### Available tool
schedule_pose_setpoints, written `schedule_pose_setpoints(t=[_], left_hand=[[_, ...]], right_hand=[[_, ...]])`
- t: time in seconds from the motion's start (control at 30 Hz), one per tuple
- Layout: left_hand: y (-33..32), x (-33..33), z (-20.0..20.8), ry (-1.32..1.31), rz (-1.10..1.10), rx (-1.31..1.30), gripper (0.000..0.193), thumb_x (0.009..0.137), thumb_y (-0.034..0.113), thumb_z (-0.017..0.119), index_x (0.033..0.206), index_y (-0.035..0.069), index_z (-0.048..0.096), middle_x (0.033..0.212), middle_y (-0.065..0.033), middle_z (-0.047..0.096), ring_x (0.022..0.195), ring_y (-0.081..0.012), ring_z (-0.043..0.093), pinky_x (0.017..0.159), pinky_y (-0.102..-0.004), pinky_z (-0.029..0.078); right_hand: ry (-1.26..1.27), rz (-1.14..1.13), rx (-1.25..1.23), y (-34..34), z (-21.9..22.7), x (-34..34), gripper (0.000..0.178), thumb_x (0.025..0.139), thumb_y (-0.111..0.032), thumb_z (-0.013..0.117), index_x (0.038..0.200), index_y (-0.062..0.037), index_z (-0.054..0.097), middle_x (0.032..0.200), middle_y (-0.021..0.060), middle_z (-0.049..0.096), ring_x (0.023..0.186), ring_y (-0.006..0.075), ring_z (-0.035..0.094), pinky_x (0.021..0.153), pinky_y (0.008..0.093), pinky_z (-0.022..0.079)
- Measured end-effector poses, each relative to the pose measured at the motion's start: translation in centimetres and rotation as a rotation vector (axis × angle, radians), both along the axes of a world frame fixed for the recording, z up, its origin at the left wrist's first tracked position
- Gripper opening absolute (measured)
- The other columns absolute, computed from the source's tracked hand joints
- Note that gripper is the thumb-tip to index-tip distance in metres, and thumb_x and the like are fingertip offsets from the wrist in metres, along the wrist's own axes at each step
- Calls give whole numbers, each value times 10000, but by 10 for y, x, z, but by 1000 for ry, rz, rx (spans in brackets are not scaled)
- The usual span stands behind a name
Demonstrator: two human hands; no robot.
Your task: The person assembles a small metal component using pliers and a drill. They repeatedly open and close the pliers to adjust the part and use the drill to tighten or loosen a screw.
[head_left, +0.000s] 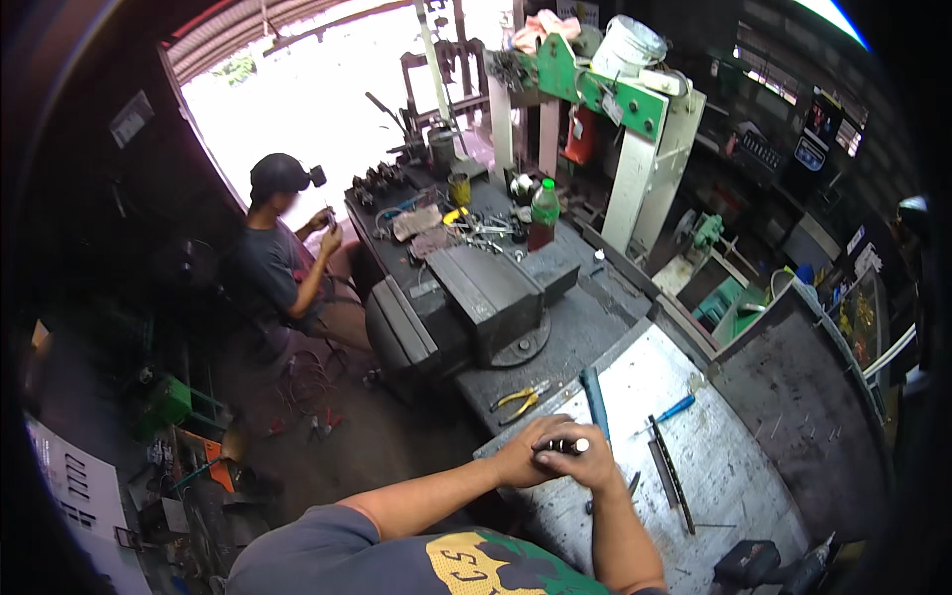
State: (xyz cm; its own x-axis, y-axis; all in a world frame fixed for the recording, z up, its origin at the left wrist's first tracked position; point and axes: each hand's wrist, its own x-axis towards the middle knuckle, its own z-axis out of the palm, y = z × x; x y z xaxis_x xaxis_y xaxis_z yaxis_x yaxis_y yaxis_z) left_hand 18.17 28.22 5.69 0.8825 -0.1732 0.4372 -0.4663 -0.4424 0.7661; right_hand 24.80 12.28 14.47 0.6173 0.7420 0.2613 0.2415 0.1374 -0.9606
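Note:
My left hand (pixel 524 458) and my right hand (pixel 599 466) meet above the near edge of the metal-topped bench (pixel 729 451). Both are closed around a short dark, rod-like thing (pixel 555 445) with a pale round end; my fingers hide most of it, so its kind is unclear. Just beyond them lies a blue-grey tube or handle (pixel 593 399). Yellow-handled pliers (pixel 520 399) rest to the left of it. On the right lie a blue-handled screwdriver (pixel 677 408) and a long thin black bar (pixel 672 476).
A large bench vise (pixel 486 297) stands ahead. Behind it are a green-capped bottle (pixel 543 216) and scattered tools (pixel 486 230). At the left, a person (pixel 288 248) sits holding something small. A green-and-white press frame (pixel 635 149) rises at the back. A cordless drill (pixel 811 567) lies at lower right.

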Motion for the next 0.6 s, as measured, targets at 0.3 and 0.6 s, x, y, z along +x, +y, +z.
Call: schedule_pose_setpoints(t=[0.3, 0.6], left_hand=[[-27, -43, -56, 340, 138, -130, 523, 821, 21, 726, 1319, 38, 570, 1239, -133, 647, 1198, -243, 620, 1049, -383, 514], [31, 28, -17, 504, -523, 371, 450, 720, 123, 759, 1143, 2, 664, 1047, -204, 741, 983, -324, 715, 863, -441, 546]], right_hand=[[-91, 376, -28, 12, -10, 10, 261, 734, -88, 911, 821, -56, 667, 738, 42, 708, 644, 127, 666, 618, 293, 540], [-239, -674, -88, 18, -34, -87, 566, 769, -147, 883, 1214, 2, 566, 971, 195, 638, 887, 346, 669, 833, 430, 553]])
